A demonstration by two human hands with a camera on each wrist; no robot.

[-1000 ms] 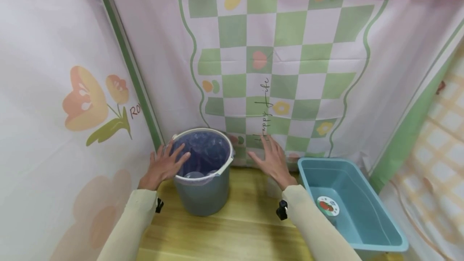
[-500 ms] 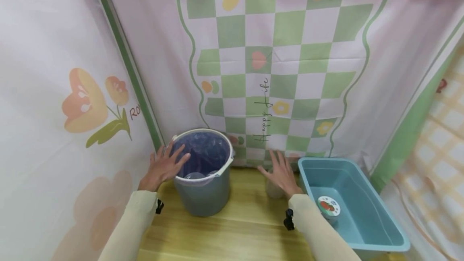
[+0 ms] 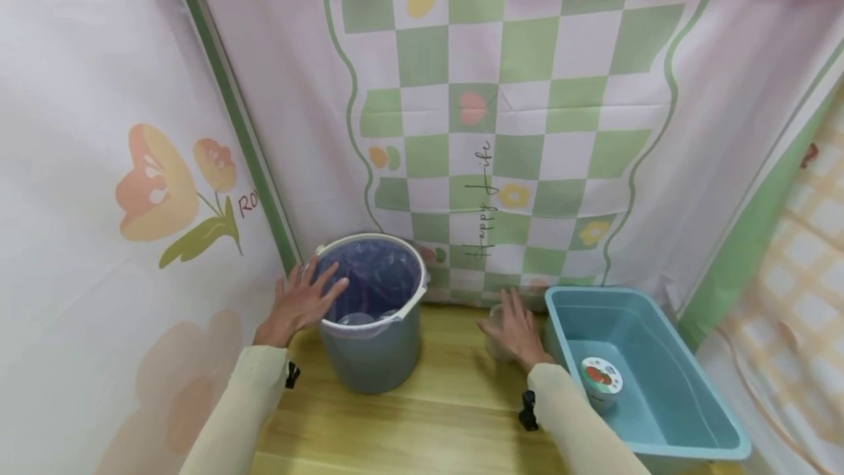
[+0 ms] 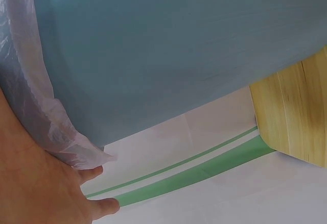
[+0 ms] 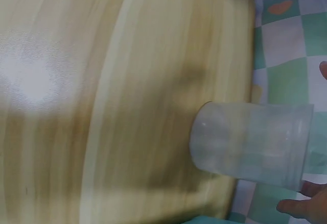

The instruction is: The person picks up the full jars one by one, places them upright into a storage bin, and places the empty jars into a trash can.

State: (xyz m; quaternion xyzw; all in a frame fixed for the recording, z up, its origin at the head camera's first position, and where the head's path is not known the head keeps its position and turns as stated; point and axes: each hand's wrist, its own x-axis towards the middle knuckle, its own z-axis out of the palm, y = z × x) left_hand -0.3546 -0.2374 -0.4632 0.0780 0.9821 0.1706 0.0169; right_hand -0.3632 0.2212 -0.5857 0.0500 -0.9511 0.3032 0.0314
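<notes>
My left hand is at the left rim of a grey-blue bucket, fingers spread and fairly straight. In the left wrist view its fingers lie beside the clear liner bag folded over the bucket's rim. A clear plastic tub stands upright on the wooden table near the back curtain. Over this tub reaches my right hand, fingers extended and partly hiding it in the head view. From the right wrist, its fingertips show right at the tub's rim.
To the right stands a blue plastic basin holding a small tub with a white printed lid. Inside the lined bucket sits something clear and round. Patterned curtains enclose the table's back and sides.
My right hand has moved down and slightly right, from above the table onto the clear tub. My left hand has stayed at the bucket's rim.
</notes>
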